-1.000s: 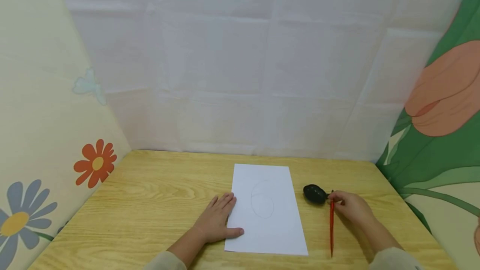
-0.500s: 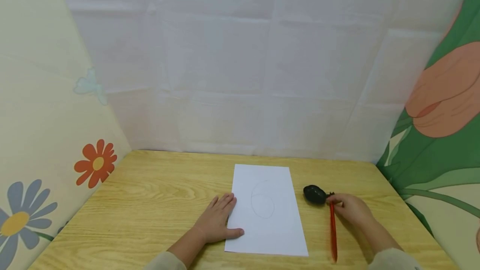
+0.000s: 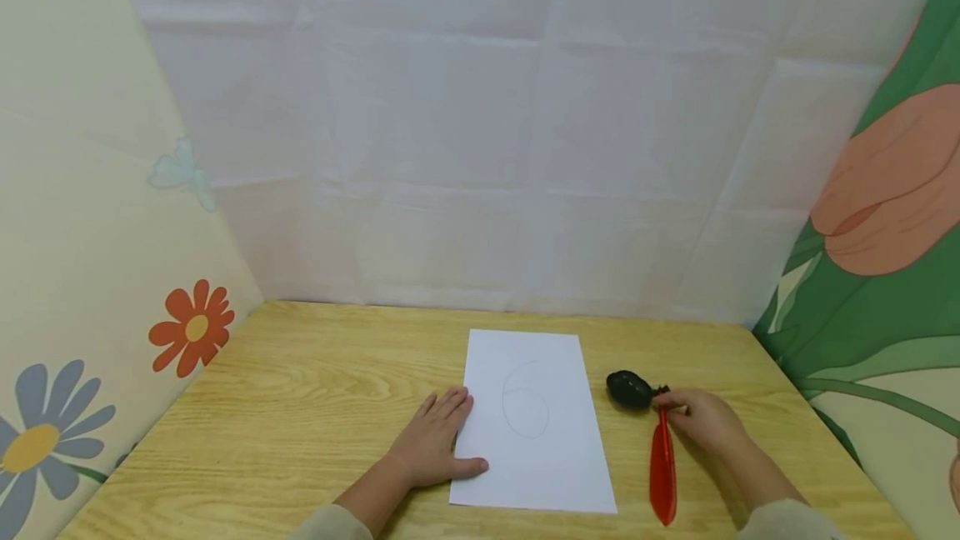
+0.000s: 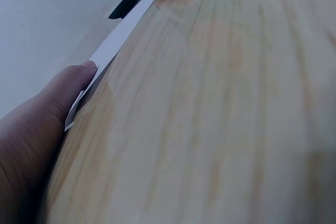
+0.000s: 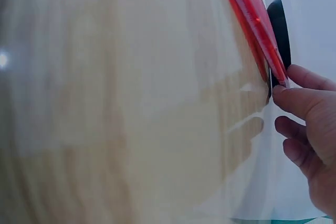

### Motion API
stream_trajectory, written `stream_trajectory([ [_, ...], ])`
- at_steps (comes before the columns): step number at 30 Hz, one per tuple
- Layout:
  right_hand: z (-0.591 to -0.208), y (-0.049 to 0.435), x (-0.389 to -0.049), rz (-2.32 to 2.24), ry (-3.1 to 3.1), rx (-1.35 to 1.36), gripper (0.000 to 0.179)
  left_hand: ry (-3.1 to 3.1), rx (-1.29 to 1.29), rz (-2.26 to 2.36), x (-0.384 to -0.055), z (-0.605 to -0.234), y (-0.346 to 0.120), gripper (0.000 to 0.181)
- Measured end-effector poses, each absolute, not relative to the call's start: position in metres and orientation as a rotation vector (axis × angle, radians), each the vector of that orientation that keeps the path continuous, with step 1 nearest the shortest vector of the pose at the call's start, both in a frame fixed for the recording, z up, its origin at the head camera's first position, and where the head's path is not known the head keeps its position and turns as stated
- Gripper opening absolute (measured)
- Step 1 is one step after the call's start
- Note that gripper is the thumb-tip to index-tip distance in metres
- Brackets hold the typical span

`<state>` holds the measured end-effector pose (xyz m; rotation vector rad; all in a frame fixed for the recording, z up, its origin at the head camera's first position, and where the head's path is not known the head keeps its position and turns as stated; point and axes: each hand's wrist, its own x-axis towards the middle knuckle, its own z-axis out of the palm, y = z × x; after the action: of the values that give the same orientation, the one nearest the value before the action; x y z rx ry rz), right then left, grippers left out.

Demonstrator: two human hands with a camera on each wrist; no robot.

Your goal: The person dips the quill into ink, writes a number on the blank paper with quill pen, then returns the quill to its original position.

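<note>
My left hand [image 3: 433, 444] lies spread with its fingers over the left edge of a white sheet of paper [image 3: 555, 473], which bears a faint line drawing like a 6. In the left wrist view the thumb [image 4: 71, 82] lies along that edge. At the right, my right hand [image 3: 708, 417] pinches the narrow end of a flat, red, feather-shaped thing [image 3: 663, 473], whose broad end points toward me. Just beyond the fingertips is a glossy black oval thing [image 3: 628, 390] with a narrow neck. The right wrist view shows thumb and forefinger where the red feather-shaped thing [image 5: 254, 22] meets the black one [image 5: 281, 32].
A wood-grain table [image 3: 322, 373] carries everything. White cloth [image 3: 450, 148] hangs behind it, and flower-patterned cloth [image 3: 90, 232] stands at the left, with more patterned cloth [image 3: 892, 290] at the right.
The red feather-shaped thing has turned in the right fingers, from a thin edge-on strip to its broad face. The left hand, paper and black oval thing have kept their places.
</note>
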<state>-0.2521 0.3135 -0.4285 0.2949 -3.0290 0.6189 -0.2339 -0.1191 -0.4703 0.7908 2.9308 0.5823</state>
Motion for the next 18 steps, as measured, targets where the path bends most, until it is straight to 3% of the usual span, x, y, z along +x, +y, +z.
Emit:
stream_trajectory([
  [9, -0.426, 0.31, -0.247, 0.829, -2.911, 0.144, 0.021, 2.929, 0.778, 0.57, -0.236, -0.472, -0.119, 0.103],
  [18, -0.427, 0.269, -0.249, 1.208, -2.745, 0.005, 0.029, 2.935, 0.776, 0.614, -0.237, -0.479, -0.12, 0.103],
])
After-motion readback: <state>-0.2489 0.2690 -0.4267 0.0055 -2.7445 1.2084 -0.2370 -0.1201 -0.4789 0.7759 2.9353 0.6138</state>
